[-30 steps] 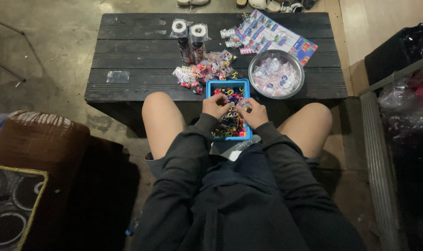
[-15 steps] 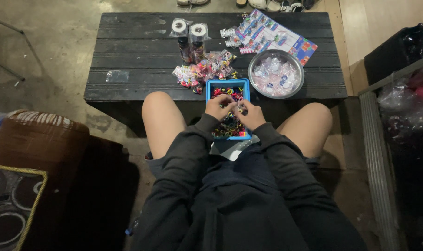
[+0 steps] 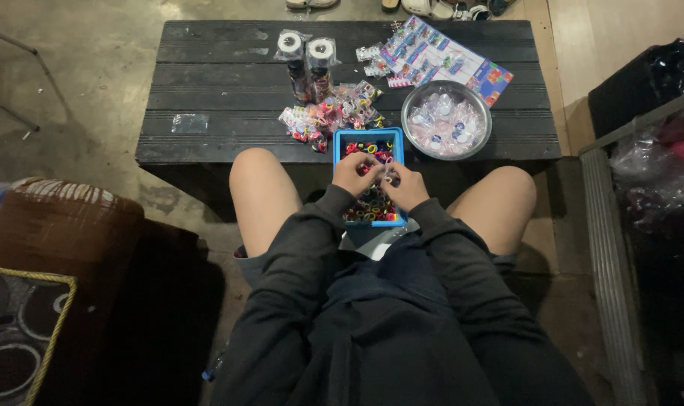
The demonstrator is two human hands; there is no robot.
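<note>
Both hands, left (image 3: 355,174) and right (image 3: 407,186), fingers curled, pinch something tiny together over the blue tray (image 3: 340,144) at the bench's near edge, its long axis pointing away.

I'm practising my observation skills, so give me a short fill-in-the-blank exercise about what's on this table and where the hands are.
1. Both hands, the left hand and the right hand, are over a tray whose colour is ____.
2. The tray holds many small colourful ____.
3. To the right of the tray stands a round ____ bowl with small clear packets in it.
4. The dark table is built of wooden ____.

Missing words: blue; rings; metal; slats
</note>
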